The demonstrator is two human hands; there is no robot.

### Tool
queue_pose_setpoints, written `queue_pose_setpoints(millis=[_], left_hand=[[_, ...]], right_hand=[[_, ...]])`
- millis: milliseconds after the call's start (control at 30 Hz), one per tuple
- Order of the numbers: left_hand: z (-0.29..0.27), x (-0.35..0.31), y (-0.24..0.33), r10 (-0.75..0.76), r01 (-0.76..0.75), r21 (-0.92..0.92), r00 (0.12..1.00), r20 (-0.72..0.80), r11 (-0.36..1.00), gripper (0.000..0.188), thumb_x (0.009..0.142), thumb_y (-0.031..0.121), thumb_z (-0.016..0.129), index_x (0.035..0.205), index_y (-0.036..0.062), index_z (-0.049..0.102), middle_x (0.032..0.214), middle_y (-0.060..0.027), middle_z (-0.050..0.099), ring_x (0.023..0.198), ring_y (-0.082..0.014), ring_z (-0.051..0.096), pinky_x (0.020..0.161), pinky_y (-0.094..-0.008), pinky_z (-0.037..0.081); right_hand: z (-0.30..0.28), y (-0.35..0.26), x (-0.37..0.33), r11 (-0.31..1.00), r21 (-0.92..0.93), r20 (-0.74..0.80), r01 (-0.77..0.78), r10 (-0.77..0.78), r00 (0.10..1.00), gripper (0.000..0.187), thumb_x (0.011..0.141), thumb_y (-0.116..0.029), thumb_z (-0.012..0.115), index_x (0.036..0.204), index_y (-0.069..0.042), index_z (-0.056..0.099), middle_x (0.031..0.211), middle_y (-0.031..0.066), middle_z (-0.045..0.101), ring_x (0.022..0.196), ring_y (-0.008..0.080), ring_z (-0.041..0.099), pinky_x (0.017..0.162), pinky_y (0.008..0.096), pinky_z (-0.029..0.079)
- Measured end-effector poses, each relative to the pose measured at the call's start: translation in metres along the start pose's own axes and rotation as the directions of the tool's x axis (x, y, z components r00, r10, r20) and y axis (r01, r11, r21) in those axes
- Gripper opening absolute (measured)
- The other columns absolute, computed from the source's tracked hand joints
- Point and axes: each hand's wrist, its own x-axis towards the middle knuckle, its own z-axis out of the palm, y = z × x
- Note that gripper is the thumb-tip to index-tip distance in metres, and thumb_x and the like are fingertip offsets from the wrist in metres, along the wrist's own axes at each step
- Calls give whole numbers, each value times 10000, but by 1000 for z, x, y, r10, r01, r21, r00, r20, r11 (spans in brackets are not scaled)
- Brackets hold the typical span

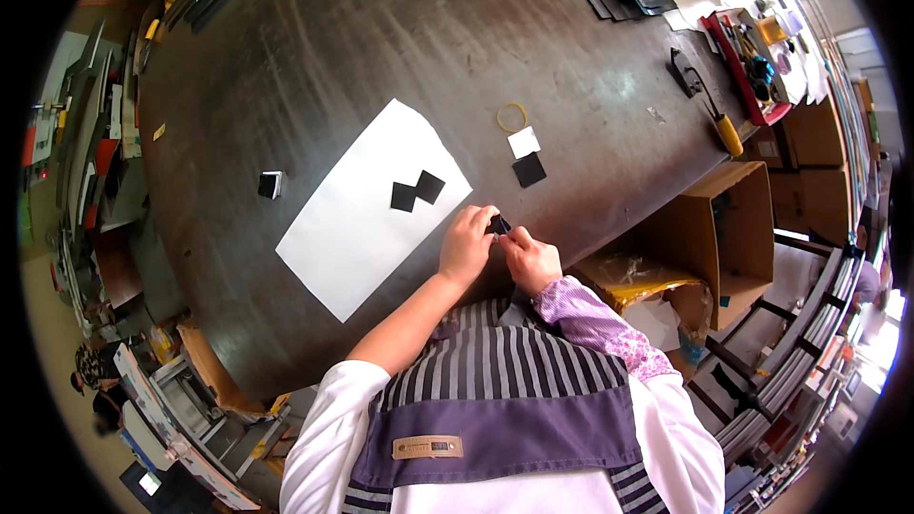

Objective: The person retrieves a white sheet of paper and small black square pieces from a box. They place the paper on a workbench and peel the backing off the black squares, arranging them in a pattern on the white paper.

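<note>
Close to my body, both hands meet over the table's near side. The fingers of my left hand (465, 246) pinch a small black square piece (498, 225). My right hand (530, 261) grips the same piece from the other side, its thumb and fingertips pressed together. Parts of the piece are hidden by the fingers. Left of my hands lies a large white sheet (357, 228) with two black squares (416, 192) touching near a corner. Beyond my hands are another black square (529, 170), a white square (524, 142) and a yellow rubber band (512, 117).
A small stack of black squares (270, 185) sits left of the sheet on the dark table (286, 67). At the right edge are a yellow-handled tool (726, 133) and a red tray (762, 105) of small items. Open cardboard boxes (728, 238) stand beside the table's right edge.
</note>
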Motion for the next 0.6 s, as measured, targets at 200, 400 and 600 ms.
queue_pose_setpoints(millis=[200, 400, 600], left_hand=[[2, -2, -8, 45, -45, 8, 999, 6, 999, 395, 693, -28, 726, 1054, 106, 635, 952, -92, 574, 904, -296, 603, 785, -390, 502], [1, 1, -7, 34, -33, -25, 999, 23, 999, 315, 693, -10, 725, 983, 102, 674, 976, -91, 577, 926, -306, 602, 793, -391, 504], [-3, 3, -13, 97, -96, -28, 993, 61, 995, 219, 688, 5, 730, 890, 76, 685, 931, -86, 591, 910, -292, 610, 775, -387, 513]], right_hand=[[-7, -8, 3, 997, -10, 2, -75, 75, 997, 135, 813, -60, 633, 928, -114, 680, 879, 63, 593, 671, 288, 653, 575, 396, 535], [-4, -10, 0, 994, 6, 11, -105, 105, 994, 160, 813, -62, 632, 958, -102, 689, 918, 69, 616, 720, 299, 662, 609, 404, 544], [-15, -3, 8, 963, 244, -42, -112, 125, 991, 165, 838, -18, 624, 993, -50, 671, 968, 105, 622, 742, 286, 658, 671, 358, 540]])
